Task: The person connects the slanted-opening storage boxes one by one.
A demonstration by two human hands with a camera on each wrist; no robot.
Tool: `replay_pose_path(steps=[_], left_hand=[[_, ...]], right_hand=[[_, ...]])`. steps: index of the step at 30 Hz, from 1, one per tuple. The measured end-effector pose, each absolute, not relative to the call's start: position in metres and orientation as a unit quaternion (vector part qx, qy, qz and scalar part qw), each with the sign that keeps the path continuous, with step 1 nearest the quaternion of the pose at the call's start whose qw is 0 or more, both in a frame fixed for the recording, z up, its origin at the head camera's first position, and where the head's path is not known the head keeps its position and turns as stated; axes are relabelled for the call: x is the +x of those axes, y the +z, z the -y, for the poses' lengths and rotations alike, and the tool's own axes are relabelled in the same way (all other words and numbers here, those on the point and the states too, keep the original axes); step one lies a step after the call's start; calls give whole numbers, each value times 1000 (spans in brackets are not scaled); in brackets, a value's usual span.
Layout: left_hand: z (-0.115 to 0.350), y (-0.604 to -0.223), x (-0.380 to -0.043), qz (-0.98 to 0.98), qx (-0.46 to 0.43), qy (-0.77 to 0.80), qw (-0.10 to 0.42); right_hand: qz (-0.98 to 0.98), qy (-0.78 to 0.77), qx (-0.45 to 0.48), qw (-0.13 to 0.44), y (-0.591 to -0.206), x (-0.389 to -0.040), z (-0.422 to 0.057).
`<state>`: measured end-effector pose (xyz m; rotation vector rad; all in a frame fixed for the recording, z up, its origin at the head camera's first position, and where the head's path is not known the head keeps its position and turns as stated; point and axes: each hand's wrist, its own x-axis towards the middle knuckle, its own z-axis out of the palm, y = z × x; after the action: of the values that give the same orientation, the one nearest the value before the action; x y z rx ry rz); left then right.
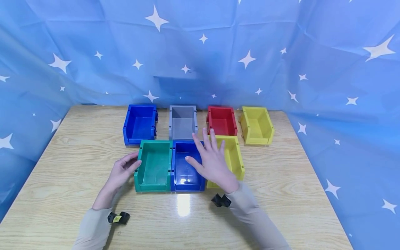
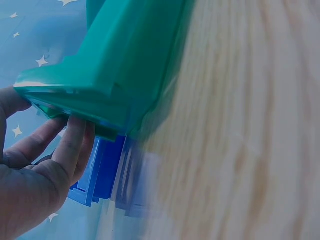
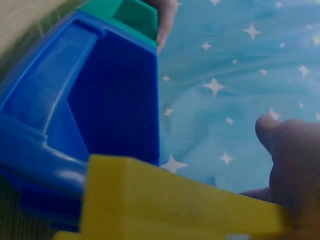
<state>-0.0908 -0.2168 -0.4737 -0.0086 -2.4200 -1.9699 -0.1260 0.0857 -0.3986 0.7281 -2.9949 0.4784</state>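
A front row of three bins stands side by side: a green bin (image 1: 154,166), a blue bin (image 1: 184,166) and a yellow bin (image 1: 232,156). My left hand (image 1: 123,170) pinches the green bin's left wall, thumb over the rim and fingers outside. In the left wrist view, those fingers (image 2: 72,145) curl under the green rim (image 2: 65,82). Spread wide, my right hand (image 1: 214,163) hovers over the blue and yellow bins and hides part of both. The right wrist view shows its thumb (image 3: 267,132) apart from the yellow wall (image 3: 165,192).
Behind stands a second row: a blue bin (image 1: 139,126), a grey bin (image 1: 182,121), a red bin (image 1: 222,121) and another yellow bin (image 1: 257,126). A starry blue cloth (image 1: 200,52) hangs behind and beside the wooden table (image 1: 281,208).
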Motion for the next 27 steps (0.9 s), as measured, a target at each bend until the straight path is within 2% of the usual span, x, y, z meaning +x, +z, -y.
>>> replay_pose_path(steps=[15, 22, 27], left_hand=[[217, -474, -91, 766, -22, -642, 26], [217, -475, -90, 771, -19, -637, 23], [217, -475, -90, 769, -17, -639, 21]], right_hand=[[964, 110, 240, 6, -409, -128, -80], [963, 60, 263, -1, -436, -132, -75], [960, 87, 265, 16, -448, -132, -75]])
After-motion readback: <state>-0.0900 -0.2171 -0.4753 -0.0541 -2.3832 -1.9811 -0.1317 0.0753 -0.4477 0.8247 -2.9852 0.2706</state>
